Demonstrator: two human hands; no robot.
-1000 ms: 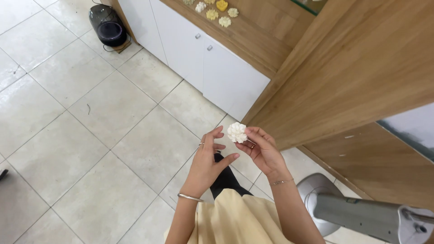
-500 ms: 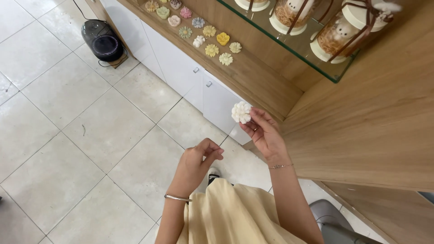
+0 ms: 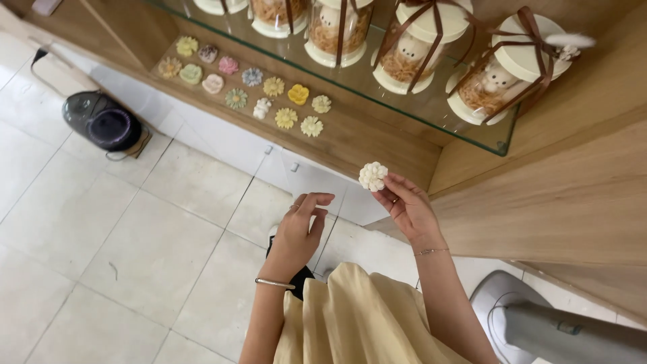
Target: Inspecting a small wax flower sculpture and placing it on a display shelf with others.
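Nearest me, my left hand (image 3: 298, 230) hangs empty, fingers loosely curled. My right hand (image 3: 407, 207) pinches a small cream flower-shaped piece (image 3: 373, 176) at its underside, held in the air before the wooden shelf (image 3: 377, 141). I judge it light, rigid, its petals brittle. Beyond, coloured flower pieces (image 3: 269, 94) lie toward the shelf's far left.

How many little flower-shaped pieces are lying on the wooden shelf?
12 flower pieces lie in rows on the wooden shelf; a thirteenth, the white flower, is in the right hand. More may be hidden.
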